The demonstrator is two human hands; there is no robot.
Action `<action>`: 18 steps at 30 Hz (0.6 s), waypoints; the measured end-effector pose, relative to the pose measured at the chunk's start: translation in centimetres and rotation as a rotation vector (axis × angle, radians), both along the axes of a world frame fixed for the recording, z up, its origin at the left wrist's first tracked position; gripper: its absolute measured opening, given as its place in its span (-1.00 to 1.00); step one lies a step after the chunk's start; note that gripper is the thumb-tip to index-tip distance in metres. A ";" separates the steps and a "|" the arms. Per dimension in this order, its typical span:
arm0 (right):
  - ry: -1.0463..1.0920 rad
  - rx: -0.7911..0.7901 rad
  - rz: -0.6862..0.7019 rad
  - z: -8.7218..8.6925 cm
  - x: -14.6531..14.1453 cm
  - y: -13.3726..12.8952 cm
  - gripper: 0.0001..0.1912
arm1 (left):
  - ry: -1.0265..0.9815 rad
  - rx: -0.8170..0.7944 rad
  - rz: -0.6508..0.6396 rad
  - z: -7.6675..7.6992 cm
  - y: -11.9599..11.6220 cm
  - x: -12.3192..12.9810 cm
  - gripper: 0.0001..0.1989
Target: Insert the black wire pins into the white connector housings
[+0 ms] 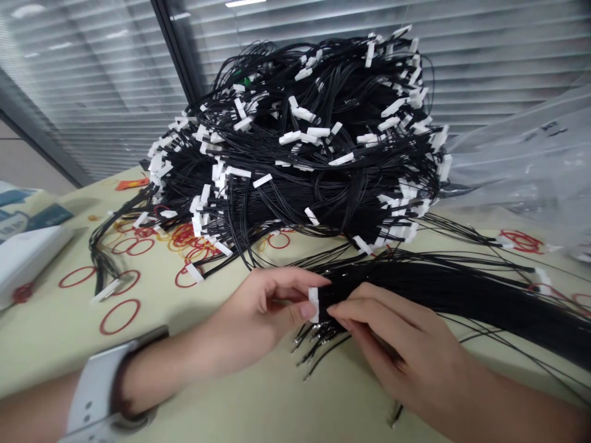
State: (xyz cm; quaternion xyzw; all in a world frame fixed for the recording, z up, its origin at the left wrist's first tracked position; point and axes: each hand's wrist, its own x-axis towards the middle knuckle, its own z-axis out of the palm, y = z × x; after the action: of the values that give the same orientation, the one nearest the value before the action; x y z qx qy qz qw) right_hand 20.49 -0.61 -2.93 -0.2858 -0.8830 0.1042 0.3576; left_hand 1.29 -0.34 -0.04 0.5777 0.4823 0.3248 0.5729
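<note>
Since the left hand (263,307) has a white connector housing (314,304) pinched between thumb and index finger, I'd call this the fiddly wire-by-wire stage, judging from my end of the head cam. The right hand (406,344) has its fingertips pressed together right beside the housing; I'm guessing there's a thin wire in there, but honestly can't tell, the fingers cover it. The housing is held up above the counter (221,400), just at the end of a thick black wire bundle (434,286) running off to the right, with loose crimped wire ends (318,330) poking out underneath. Big pile of wire harnesses (295,197) behind, red rubber bands (187,235) scattered in front of it.

IMO the next move calls for keeping the housing dead still and lining a terminal up squarely; anything crooked could snag or bend.
</note>
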 end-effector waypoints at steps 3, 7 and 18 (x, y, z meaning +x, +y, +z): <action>0.017 0.003 0.014 0.0 0.0 0.0 -0.79 | -0.012 -0.028 -0.016 0.2 -0.2 0.0 -0.79; 0.014 0.025 0.037 0.1 -0.1 0.1 -0.80 | -0.024 -0.071 -0.055 0.3 -0.3 0.0 -0.77; -0.042 0.175 -0.153 -0.6 -0.3 0.0 -0.81 | -0.017 -0.069 -0.080 0.1 -0.2 0.0 -0.75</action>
State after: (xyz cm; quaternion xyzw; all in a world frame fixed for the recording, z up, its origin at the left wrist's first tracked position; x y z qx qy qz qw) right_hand 20.18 -0.57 -3.51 -0.3220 -0.8716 -0.0069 0.3696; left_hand 1.28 -0.57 0.06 0.5736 0.4651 0.2897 0.6089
